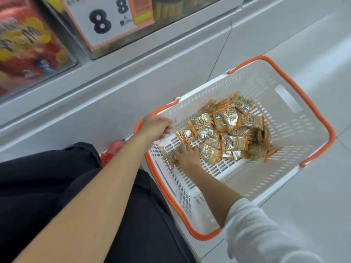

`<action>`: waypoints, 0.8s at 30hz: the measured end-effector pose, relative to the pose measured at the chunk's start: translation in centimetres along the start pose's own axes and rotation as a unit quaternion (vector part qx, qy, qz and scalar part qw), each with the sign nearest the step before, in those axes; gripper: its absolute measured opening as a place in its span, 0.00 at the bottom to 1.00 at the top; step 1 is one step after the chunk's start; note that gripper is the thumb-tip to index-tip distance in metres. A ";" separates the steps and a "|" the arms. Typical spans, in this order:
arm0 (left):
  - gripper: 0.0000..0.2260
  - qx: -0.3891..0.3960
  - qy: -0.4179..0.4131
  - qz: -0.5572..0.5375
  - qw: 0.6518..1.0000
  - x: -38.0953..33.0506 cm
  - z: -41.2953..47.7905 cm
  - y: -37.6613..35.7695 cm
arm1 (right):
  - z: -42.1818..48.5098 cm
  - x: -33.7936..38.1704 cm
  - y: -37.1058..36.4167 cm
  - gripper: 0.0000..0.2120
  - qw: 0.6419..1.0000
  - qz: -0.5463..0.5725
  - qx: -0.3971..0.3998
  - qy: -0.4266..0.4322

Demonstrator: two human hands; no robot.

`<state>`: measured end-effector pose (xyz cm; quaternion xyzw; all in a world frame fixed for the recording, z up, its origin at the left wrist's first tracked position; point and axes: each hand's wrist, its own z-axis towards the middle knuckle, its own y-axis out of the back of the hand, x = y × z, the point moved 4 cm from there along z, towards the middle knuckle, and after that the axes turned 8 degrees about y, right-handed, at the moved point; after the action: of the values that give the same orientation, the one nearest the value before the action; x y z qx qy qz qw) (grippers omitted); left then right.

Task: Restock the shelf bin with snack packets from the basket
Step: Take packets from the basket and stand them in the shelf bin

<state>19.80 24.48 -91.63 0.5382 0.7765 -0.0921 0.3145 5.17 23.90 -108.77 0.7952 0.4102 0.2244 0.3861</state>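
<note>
Fronting the shelf, bins point(171, 14): clear-fronted and up at the top edge, well apart from the basket. Which one takes these packets I cannot tell.
Basket point(296, 133): white slotted plastic with orange handles point(263, 57). It stands on the floor point(313, 186) just beside the shelf base point(95, 103), probably so both hands can reach in without carrying it.
Snack packets point(231, 128): all in the basket, heaped toward its far half. They have glossy gold wrappers with round labels and orange sealed ends, and look small and slippery.
Left hand point(154, 128): over the near rim by a handle, fingers curled. It is likely steadying the basket, though whether it grips anything I cannot tell.
Right hand point(187, 155): down on the basket floor, fingers stretched onto the nearest packets, with nothing closed in it yet.
Stray packet point(169, 159): alone at the right hand's thumb side, touching it.
</note>
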 end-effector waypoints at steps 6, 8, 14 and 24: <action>0.07 0.019 0.006 0.016 1.000 0.3 -0.3 -0.3 | 0.3 -2.3 2.5 0.10 0.979 0.199 -0.033 -0.025; 0.07 0.015 0.001 0.013 1.000 0.2 -0.6 -0.4 | -0.8 -3.8 4.4 0.15 0.888 0.454 -0.019 -0.063; 0.06 0.026 -0.058 0.121 0.991 -0.9 -2.4 -1.0 | -7.7 -5.8 14.4 0.14 0.526 0.850 -0.017 0.014; 0.14 0.079 -0.157 0.019 0.984 -8.3 -10.8 2.6 | -13.6 -6.1 27.8 0.20 0.610 0.761 -0.208 0.073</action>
<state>19.75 24.28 -77.72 0.5547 0.6972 -0.2309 0.3909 5.90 14.58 -78.70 0.7003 -0.3734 0.5745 0.2002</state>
